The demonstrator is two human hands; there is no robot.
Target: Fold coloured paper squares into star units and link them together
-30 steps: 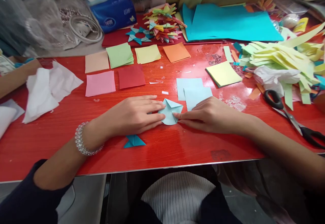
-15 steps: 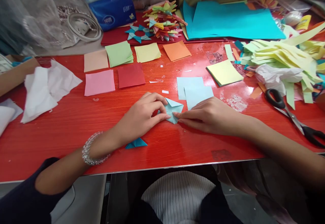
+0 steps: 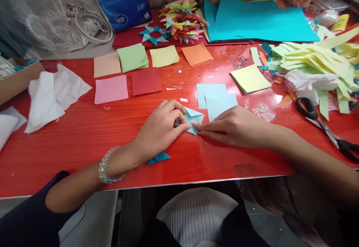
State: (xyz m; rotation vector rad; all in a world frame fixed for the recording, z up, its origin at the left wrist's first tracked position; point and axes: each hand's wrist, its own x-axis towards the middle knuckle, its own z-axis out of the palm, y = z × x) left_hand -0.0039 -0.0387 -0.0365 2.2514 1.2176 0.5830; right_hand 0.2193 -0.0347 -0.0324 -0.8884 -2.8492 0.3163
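A light blue sheet of folded paper (image 3: 195, 117) lies on the red table, its upper edge creased into a flap. My left hand (image 3: 165, 122) holds its left side, thumb and fingers closed around the paper. From the other side, my right hand (image 3: 227, 127) presses on the paper with its fingers held together, the fingertips close to my left thumb. Two flat light blue sheets (image 3: 221, 103) lie just beyond my right hand. Below my left wrist is a darker blue folded piece (image 3: 159, 157), partly hidden by the arm.
Stacks of coloured squares, including a red stack (image 3: 146, 81) and a yellow stack (image 3: 250, 79), lie farther back. Scissors (image 3: 322, 125) and a heap of paper strips (image 3: 316, 62) are at right. Crumpled tissue (image 3: 46, 97) lies left; a folded-paper pile (image 3: 183, 22) stands behind.
My left forearm has shifted slightly right, and the darker blue folded piece beneath it has moved right too. Both hands remain on the light blue paper. The view has shifted a little.
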